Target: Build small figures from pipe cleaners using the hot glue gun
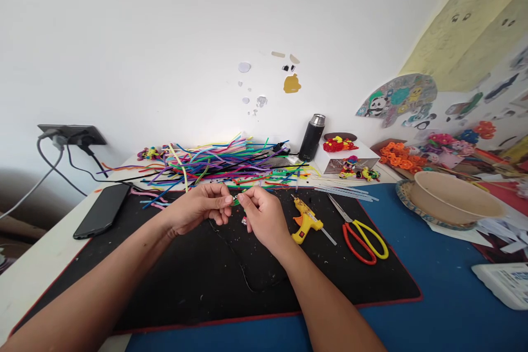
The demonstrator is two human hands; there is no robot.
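Holding a small green piece (236,202) between the fingertips of both hands, over the black desk mat (185,291), near the middle of its far edge. Clamping on it with the left hand (202,207), pressing thumb toward forefinger; clamping on it likewise with the right hand (266,217) — covering most of the piece and so hiding its exact kind. Showing a bit of something red and white (244,221) beside the right fingers, too small for identifying.

Having a yellow hot glue gun (306,221) lying on the mat just right of the right hand, with its nozzle toward the far edge. Having scissors (349,221) with one red and one yellow handle lying farther right, near the mat's right edge. Having a black smartphone (103,212) lying across the left edge, by the far-left corner, and a thin black cable (243,272) running over the mat's middle.

Facing a heap of multicoloured pipe cleaners (223,162) beyond the far edge, with a black flask (312,138) standing at its right end — and having translucent glue sticks (346,193) lying just past the far-right corner.
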